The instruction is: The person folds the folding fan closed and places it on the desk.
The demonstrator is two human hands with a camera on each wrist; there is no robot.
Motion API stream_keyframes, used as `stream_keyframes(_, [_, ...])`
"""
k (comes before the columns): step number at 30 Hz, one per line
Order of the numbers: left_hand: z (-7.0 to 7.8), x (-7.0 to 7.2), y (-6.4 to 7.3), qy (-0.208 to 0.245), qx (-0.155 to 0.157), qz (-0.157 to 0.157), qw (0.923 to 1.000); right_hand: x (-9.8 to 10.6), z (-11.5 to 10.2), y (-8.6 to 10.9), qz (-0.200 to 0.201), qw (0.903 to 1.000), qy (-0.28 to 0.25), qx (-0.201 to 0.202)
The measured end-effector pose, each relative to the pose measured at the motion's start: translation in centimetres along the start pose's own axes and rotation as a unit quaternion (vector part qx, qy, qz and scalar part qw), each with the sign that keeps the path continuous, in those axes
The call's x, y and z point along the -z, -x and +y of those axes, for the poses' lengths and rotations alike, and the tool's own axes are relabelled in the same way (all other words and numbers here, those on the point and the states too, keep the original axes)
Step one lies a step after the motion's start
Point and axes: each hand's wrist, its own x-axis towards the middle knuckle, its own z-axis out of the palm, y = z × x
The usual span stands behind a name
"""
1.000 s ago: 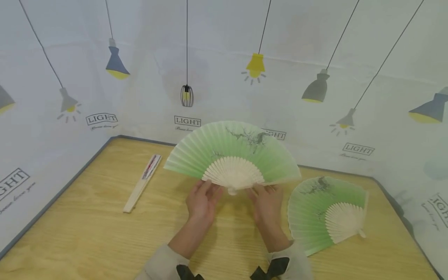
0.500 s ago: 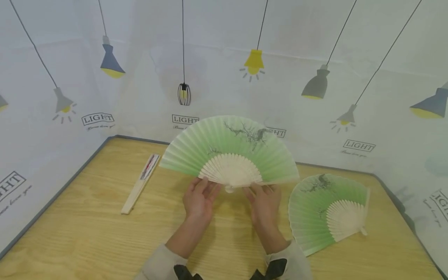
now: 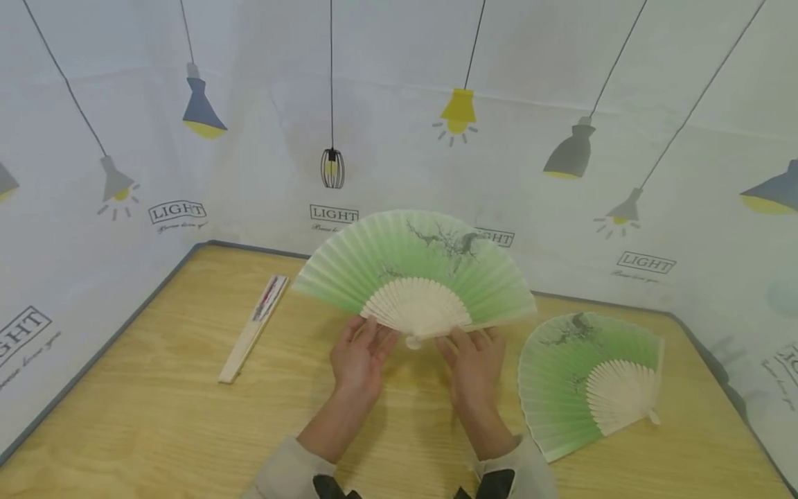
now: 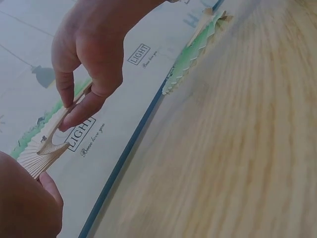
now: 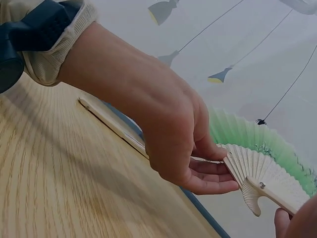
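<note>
A spread green folding fan point(image 3: 414, 305) with pale ribs and a dark branch print is held up over the table, arc upward. My left hand point(image 3: 357, 357) pinches its left rib edge, while my right hand point(image 3: 475, 360) pinches the right edge. The rib pivot sits between the two hands. From the right wrist, the left hand's fingers point(image 5: 213, 183) show at the ribs. The left wrist view has the right hand point(image 4: 94, 64) gripping the opposite edge. Some fingertips are hidden behind the fan.
Another spread green fan point(image 3: 592, 384) lies on the wooden table point(image 3: 156, 416) to the right. A folded fan point(image 3: 254, 329) lies to the left. A white wall covering point(image 3: 399, 55) printed with lamps stands behind the table's dark edge.
Both hands keep hold of the fan, which stays spread. The whole head view shifts slightly; the fan and hands hardly move relative to the table.
</note>
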Motion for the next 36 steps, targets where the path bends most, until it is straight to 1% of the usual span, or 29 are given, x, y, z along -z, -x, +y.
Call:
stream_keyframes(6, [-0.5, -0.3, -0.1, -0.006, -0.006, 0.01, 0.9999, 0.1, -0.2, -0.3, 0.008, 0.9998, 0.018, 0.004])
stream_keyframes(11, [-0.6, -0.5, 0.0, -0.026, -0.007, 0.005, 0.9996, 0.3, -0.3, -0.1, 0.002, 0.9993, 0.036, 0.001])
stream_keyframes(18, [-0.2, -0.8, 0.2, -0.032, -0.007, -0.006, 0.9995, 0.2, -0.6, 0.0, 0.001, 0.9994, 0.034, 0.008])
stream_keyframes(23, [0.2, -0.6, 0.3, -0.047, -0.002, -0.013, 0.9988, 0.1, -0.7, 0.3, 0.002, 0.9992, 0.04, 0.005])
stream_keyframes(27, [0.3, -0.5, 0.4, -0.057, 0.002, -0.022, 0.9981, 0.1, -0.8, 0.5, 0.001, 0.9984, 0.056, 0.005])
stream_keyframes(33, [0.4, -0.4, 0.4, -0.05, -0.006, -0.012, 0.9987, -0.1, -0.9, 0.4, 0.0, 0.9972, 0.075, -0.003])
stream_keyframes(36, [0.4, -0.4, 0.3, -0.054, -0.012, -0.015, 0.9983, -0.2, -0.8, 0.4, 0.0, 0.9969, 0.078, -0.002])
